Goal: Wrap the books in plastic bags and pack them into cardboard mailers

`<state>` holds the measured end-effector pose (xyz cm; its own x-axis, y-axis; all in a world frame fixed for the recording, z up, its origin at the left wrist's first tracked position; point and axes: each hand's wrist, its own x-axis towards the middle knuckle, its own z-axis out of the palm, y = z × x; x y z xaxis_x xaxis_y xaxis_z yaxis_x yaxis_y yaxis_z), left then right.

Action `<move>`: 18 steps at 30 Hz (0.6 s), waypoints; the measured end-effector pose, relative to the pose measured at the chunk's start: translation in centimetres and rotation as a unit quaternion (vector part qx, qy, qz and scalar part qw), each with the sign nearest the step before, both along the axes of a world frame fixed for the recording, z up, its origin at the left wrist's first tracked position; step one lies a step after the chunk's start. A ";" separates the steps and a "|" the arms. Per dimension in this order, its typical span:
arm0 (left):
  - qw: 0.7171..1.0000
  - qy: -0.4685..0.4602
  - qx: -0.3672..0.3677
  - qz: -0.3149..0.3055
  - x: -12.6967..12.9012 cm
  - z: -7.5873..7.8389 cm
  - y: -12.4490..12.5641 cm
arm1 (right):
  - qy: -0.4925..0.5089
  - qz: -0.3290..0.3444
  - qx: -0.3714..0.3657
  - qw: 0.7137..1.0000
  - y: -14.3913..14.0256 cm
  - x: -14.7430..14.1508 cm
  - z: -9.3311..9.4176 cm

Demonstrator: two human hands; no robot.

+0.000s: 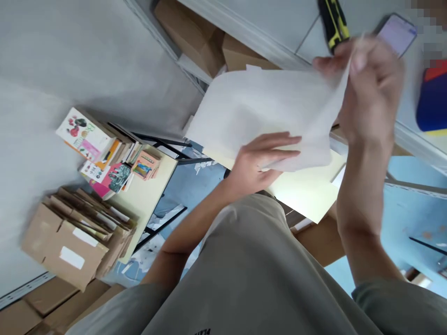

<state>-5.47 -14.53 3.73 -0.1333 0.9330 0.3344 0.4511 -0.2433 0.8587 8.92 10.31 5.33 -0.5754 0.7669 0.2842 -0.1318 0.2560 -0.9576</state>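
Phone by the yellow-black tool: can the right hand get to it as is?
Probably not freely: the right hand is close to the phone but pinches the white sheet, so its fingers are taken.
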 end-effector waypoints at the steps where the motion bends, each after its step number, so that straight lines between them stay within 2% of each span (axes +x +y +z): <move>1: 0.999 0.021 -0.016 -0.025 1.7 -2.6 0.6 | 0.003 0.001 -0.024 1.000 -1.3 3.0 -1.9; 2: 0.997 0.043 -0.040 -0.045 3.2 -5.2 1.1 | 0.004 -0.026 -0.057 0.998 -2.8 5.9 -3.9; 3: 0.994 0.065 -0.069 -0.060 4.5 -7.8 1.5 | -0.035 -0.049 -0.120 0.991 -4.4 8.5 -6.0; 5: 0.979 0.116 -0.134 -0.096 6.9 -12.3 2.2 | -0.122 -0.135 -0.230 0.956 -8.1 12.7 -10.2; 6: 0.970 0.139 -0.161 -0.114 7.9 -14.0 2.5 | -0.158 -0.164 -0.260 0.938 -9.8 14.1 -12.3; 8: 0.950 0.181 -0.203 -0.154 9.8 -16.4 3.1 | -0.182 -0.216 -0.314 0.907 -12.6 15.7 -16.2; 10: 0.928 0.216 -0.232 -0.197 11.2 -17.8 3.6 | -0.187 -0.266 -0.362 0.874 -14.3 16.3 -19.7; 13: 0.902 0.246 -0.263 -0.239 11.7 -18.8 3.7 | -0.202 -0.340 -0.385 0.834 -14.6 17.3 -23.8; 15: 0.895 0.249 -0.285 -0.236 10.5 -19.2 3.1 | -0.201 -0.386 -0.391 0.811 -14.3 18.6 -25.7; 18: 0.887 0.250 -0.339 -0.189 6.4 -19.8 1.1 | -0.182 -0.433 -0.415 0.779 -14.1 21.2 -27.4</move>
